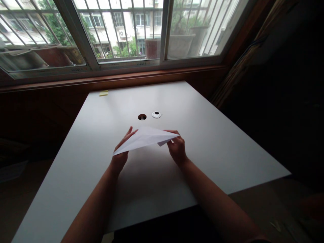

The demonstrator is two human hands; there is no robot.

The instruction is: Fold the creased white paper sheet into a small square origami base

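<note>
A folded white sheet of paper (145, 139), shaped like a long flat triangle, is held just above the middle of the white table (217, 141). My left hand (121, 152) supports its left end from behind, fingers stretched up along the sheet with the paper's corner over the palm. My right hand (177, 148) grips the right end, fingers curled around the folded tip. Both forearms reach in from the near edge.
A round cable hole (142, 117) and its white cap (156, 114) lie just beyond the paper. A small yellow note (103, 93) sits at the far left edge. A barred window (126, 30) runs behind the table; a dark curtain (243, 64) hangs at right.
</note>
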